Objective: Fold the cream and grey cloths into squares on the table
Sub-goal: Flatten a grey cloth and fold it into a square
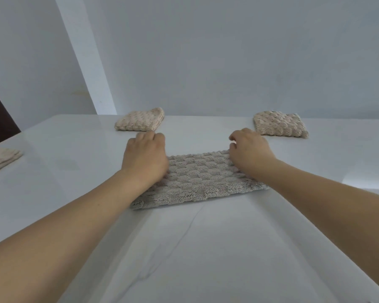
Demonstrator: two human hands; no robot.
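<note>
Grey cloth [202, 179] is lying flat mid-desk [206, 248], folded into a strip; long axis is running left–right across the person's front, its right end sitting slightly farther away than its left.

Both hands are reaching to its far long edge, one at each far corner. Left hand [144, 158] is covering the far-left corner; right hand [251, 149] is over the far-right corner. Neither is clearly nearer.

Fingers of both hands are curling down over the far edge, narrow; whether they are actually pinching cloth I cannot tell, the tips being hidden behind the knuckles.

The cloth is lying under and nearward of the fingers, so a fold here would likely be coming toward the body or end over end.

Two cream cloths are sitting already folded beyond: one far left [140, 120], one far right [279, 123].
</note>
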